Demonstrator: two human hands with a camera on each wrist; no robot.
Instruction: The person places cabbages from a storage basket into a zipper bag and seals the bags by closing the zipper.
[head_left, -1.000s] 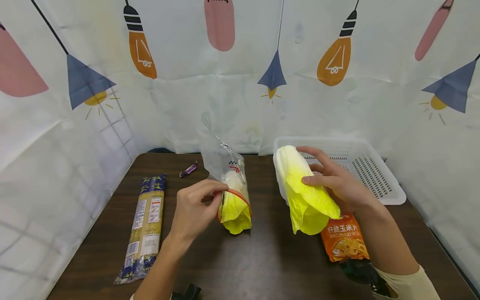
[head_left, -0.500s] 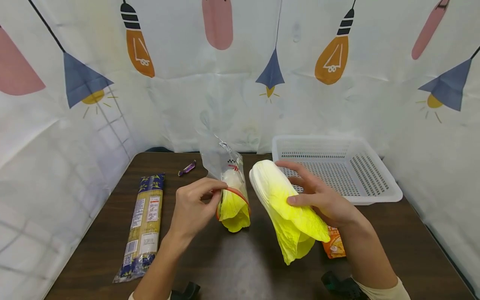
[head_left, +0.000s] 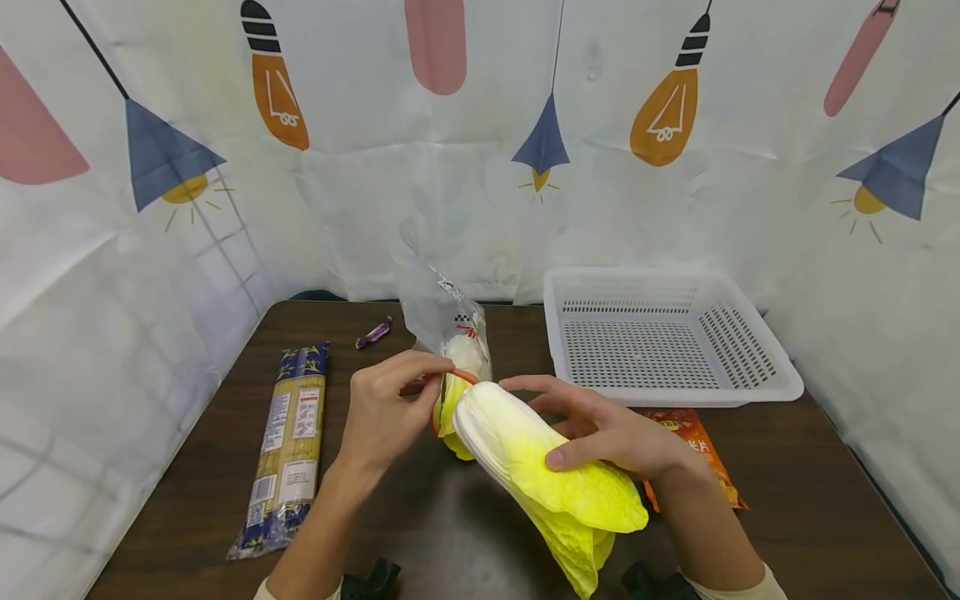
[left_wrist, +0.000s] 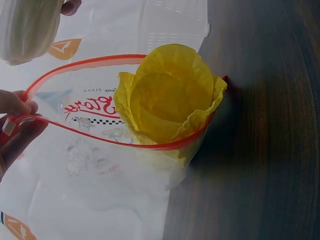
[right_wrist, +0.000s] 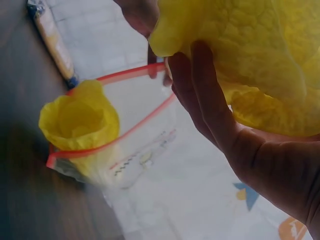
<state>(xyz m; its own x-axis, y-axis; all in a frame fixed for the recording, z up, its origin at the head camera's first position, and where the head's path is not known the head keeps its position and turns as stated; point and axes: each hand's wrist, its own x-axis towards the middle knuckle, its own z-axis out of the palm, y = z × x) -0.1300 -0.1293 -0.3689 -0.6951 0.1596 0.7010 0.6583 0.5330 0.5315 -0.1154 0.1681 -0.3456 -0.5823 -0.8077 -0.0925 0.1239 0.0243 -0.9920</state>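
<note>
My left hand (head_left: 393,408) pinches the red zip rim of a clear plastic zip bag (head_left: 435,317). In the left wrist view the bag's mouth (left_wrist: 85,61) gapes, and a yellow-leaved napa cabbage (left_wrist: 170,105) sits inside with its leafy end at the opening. A second napa cabbage (head_left: 532,467) is gripped from above by my right hand (head_left: 611,433), thumb on the leaves. Its white base points toward the bag and covers part of the bagged cabbage in the head view. The right wrist view shows this held cabbage (right_wrist: 250,50) above the bag's mouth.
A white perforated basket (head_left: 675,396) stands at the back right, with an orange snack packet (head_left: 693,437) in front of it, partly behind the right arm. On the left lie a noodle pack (head_left: 288,442) and a small purple-wrapped candy (head_left: 373,332). Printed cloth (head_left: 480,208) hangs behind the table.
My right hand has carried its napa cabbage left and nearer, from in front of the basket to beside the bag. My left hand keeps pinching the rim in about the same place.
</note>
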